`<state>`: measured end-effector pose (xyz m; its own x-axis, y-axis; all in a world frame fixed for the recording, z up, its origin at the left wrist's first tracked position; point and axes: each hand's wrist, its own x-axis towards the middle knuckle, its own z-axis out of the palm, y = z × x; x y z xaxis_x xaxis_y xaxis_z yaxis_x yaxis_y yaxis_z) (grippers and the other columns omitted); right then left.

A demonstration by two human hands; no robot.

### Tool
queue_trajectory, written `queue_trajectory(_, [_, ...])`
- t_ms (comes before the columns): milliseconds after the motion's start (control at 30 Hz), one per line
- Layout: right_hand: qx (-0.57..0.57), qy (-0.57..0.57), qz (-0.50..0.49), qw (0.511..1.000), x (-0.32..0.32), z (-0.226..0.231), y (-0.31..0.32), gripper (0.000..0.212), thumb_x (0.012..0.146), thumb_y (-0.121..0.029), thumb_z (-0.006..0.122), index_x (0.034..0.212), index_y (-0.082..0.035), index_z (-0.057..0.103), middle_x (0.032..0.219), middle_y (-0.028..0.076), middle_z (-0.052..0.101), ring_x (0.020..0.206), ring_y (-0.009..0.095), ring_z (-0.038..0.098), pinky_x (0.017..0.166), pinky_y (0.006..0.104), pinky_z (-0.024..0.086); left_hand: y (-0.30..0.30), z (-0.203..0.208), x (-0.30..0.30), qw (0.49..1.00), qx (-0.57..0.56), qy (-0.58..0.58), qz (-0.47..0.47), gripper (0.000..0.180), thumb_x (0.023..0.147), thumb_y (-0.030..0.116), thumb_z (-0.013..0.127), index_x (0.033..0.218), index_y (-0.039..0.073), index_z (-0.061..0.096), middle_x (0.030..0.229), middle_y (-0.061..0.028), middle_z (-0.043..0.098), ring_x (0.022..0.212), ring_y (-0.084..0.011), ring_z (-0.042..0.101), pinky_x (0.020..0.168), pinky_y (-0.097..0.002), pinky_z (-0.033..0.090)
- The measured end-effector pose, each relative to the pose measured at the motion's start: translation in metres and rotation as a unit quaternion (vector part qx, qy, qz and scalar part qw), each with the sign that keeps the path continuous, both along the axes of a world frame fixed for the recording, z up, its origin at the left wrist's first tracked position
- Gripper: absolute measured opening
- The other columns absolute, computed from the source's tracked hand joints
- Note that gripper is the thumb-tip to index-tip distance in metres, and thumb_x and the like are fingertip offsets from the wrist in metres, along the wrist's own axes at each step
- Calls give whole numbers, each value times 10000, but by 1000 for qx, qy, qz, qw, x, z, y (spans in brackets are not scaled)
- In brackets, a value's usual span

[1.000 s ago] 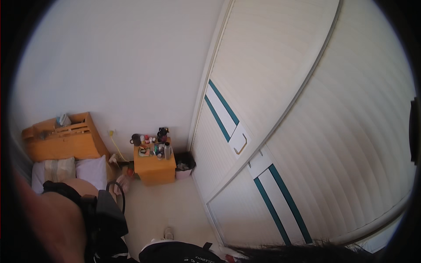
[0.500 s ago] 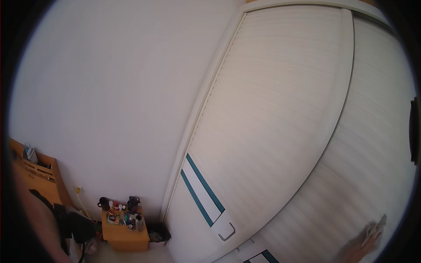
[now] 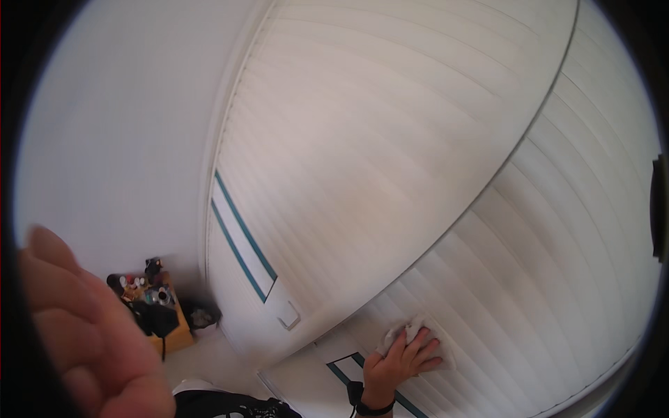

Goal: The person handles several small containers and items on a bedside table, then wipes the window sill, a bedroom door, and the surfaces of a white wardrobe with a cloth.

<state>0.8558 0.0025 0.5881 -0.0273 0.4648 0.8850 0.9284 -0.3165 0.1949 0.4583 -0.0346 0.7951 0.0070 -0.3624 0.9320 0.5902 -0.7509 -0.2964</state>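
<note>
My right hand, wearing a black wristband, presses a crumpled pale cloth flat against the white ridged sliding door. Its fingers are spread over the cloth, and part of the cloth shows above and beside them. My left hand is raised close to the camera at the left, large and blurred. Loosely bent fingers show on it, one tip standing apart, with nothing visible in them. The dark rim of the picture cuts off part of that hand.
A second white door panel with a green-edged stripe and a metal handle stands to the left. In the corner, a small wooden cabinet carries bottles and small items, beside a dark bag. A plain wall rises behind.
The view has swung right and down. My right hand with the cloth now appears nearer the picture's middle, and my left hand has risen into view where only an arm showed before.
</note>
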Motion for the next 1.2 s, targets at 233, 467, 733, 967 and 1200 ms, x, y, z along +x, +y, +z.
queue_trajectory(233, [-12, -18, -72, 997, 32, 0, -36, 426, 828, -189, 572, 1206, -4, 642, 1534, 291, 384, 1495, 548, 171, 1158, 742, 40, 195, -160, 123, 971, -204, 99, -70, 425, 848, 305, 682, 1185, 97, 527, 1237, -194, 529, 1066, -402, 559, 795, -532, 489])
queue_trajectory(467, [267, 178, -129, 938, 128, 76, -99, 648, 1010, -254, 468, 1519, 111, 301, 1590, 308, 279, 1483, 498, 214, 1230, 521, 124, 240, -201, 177, 965, -205, 153, -66, 944, 828, 754, 624, 1545, 208, 347, 1612, -283, 243, 1486, -554, 180, 1148, -747, 155])
queue_trajectory(733, [258, 179, -112, 943, 8, 119, 0, 593, 1001, -247, 503, 1499, 49, 381, 1604, 298, 279, 1522, 465, 170, 1218, 586, 99, 242, -207, 179, 967, -168, 171, -91, 771, 858, 703, 633, 1402, 177, 485, 1560, -261, 347, 1470, -553, 230, 1143, -746, 164])
queue_trajectory(967, [54, 22, -57, 997, -67, 95, 58, 476, 731, -152, 681, 1205, -112, 685, 1532, 166, 482, 1467, 432, 350, 1195, 671, 111, 235, -206, 171, 957, -184, 175, -142, 579, 891, 548, 648, 1311, 157, 568, 1539, -252, 392, 1462, -558, 249, 1178, -704, 129])
queue_trajectory(1200, [95, -10, -94, 991, 13, 143, -35, 562, 717, -81, 662, 1278, -119, 677, 1516, 192, 484, 1425, 443, 405, 1183, 621, 237, 243, -212, 177, 965, -177, 132, -140, 502, 926, 474, 594, 1282, 121, 581, 1522, -251, 421, 1461, -533, 278, 1184, -689, 143])
